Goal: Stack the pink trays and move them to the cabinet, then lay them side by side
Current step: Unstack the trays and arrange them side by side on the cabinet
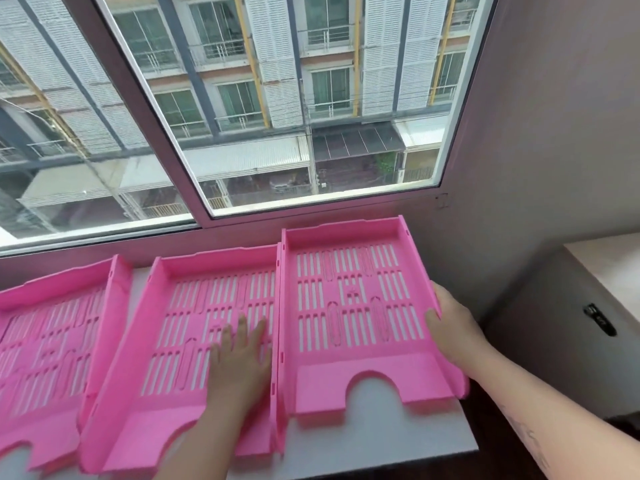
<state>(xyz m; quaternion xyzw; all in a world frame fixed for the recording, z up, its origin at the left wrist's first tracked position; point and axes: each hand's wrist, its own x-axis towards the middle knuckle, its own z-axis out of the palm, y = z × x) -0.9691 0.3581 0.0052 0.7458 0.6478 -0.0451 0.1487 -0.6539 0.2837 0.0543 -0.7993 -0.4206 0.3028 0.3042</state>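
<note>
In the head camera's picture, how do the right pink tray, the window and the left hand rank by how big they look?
1. window, by far the largest.
2. right pink tray.
3. left hand, smallest.
The window is farther away, so its true size is greater still.

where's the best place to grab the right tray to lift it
By its two long side walls, one hand from each side. The right tray has raised walls and a slotted floor; the right hand already grips the right wall, so the left hand could take the other.
</note>
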